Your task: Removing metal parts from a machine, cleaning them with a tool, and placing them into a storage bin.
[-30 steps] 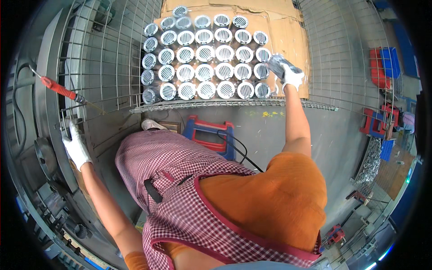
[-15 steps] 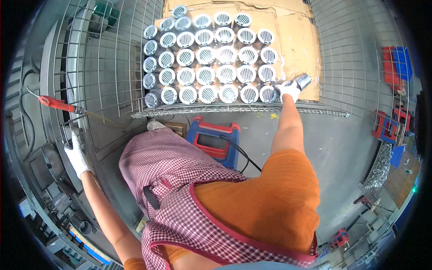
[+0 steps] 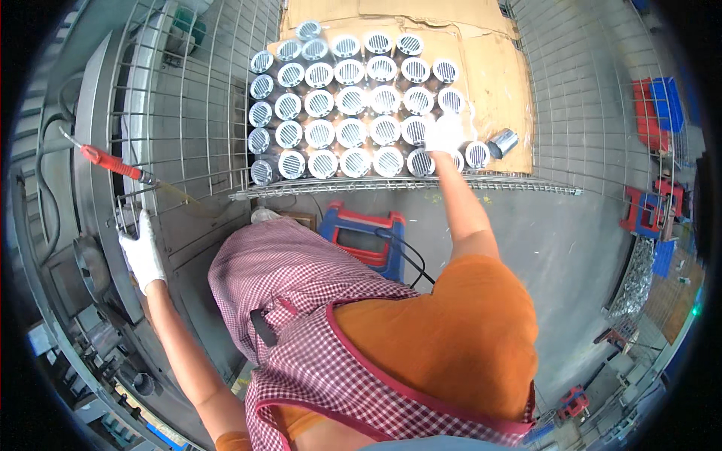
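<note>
Metal cylinders with slotted round tops [image 3: 351, 134] stand upright in rows on cardboard inside a wire cage. My right hand [image 3: 445, 134], in a white glove, is over the cylinders at the front right. Glare washes out its fingers, so whether they hold anything is unclear. To its right one cylinder [image 3: 477, 155] stands at the end of the front row. Beside that, another cylinder [image 3: 503, 143] leans or lies tilted. My left hand [image 3: 143, 252], also gloved, rests at the cage's left wire edge [image 3: 129, 201], its thumb spread from the fingers.
A red-handled tool [image 3: 110, 162] with a hose sits at the left wire edge. The cardboard sheet [image 3: 492, 83] lines the cage floor. Below the cage stands a red and blue stool [image 3: 363, 237] with a black cable across it. Red and blue bins [image 3: 665, 109] are at far right.
My right hand has moved left from the tilted cylinder, which it no longer touches. An upright cylinder now shows at the front row's right end. My left hand stays by the wire edge.
</note>
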A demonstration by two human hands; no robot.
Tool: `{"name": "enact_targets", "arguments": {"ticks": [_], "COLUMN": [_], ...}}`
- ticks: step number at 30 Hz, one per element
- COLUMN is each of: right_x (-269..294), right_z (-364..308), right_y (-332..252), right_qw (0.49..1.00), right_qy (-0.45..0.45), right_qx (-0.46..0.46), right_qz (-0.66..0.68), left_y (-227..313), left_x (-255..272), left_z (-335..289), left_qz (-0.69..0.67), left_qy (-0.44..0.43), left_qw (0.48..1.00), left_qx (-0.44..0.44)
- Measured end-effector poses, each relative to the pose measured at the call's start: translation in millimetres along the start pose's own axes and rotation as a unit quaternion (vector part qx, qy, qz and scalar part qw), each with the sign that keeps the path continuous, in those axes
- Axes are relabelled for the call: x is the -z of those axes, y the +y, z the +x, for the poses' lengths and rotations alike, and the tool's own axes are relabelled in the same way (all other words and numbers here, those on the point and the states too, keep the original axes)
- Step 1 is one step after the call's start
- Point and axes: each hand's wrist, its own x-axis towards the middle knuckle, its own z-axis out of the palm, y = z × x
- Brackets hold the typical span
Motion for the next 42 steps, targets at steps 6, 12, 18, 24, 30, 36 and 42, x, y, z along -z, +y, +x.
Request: {"name": "enact_targets", "arguments": {"ticks": [6,12,18,24,30,36,42], "right_x": [80,175,139,69,74,53,50], "right_z": [-39,-81,-113,-99,-117,-96,-98], "right_y": [-292,-497,-581,-591,-610,-605,-620], "right_qw": [0.862,0.68,0.68,0.78,0.784,0.827,0.779], "right_qy": [-0.189,-0.135,-0.359,-0.297,-0.281,-0.228,-0.252], "right_qx": [0.281,0.553,0.549,0.5,0.501,0.483,0.517], "right_qz": [0.376,0.463,0.328,0.231,0.234,0.178,0.249], "left_y": [20,7,-78,-229,-419,-468,-362], "left_x": [16,47,78,140,235,253,218], "left_z": [-20,-42,-110,-201,-280,-271,-248], "left_qz": [0.025,-0.079,-0.16,-0.134,0.205,0.145,0.135], "left_qy": [-0.038,-0.17,-0.159,0.1,0.345,0.146,0.237], "left_qw": [0.999,0.982,0.967,0.981,0.824,0.857,0.902], "left_qx": [-0.005,-0.011,-0.117,0.1,0.399,0.472,0.335]}}
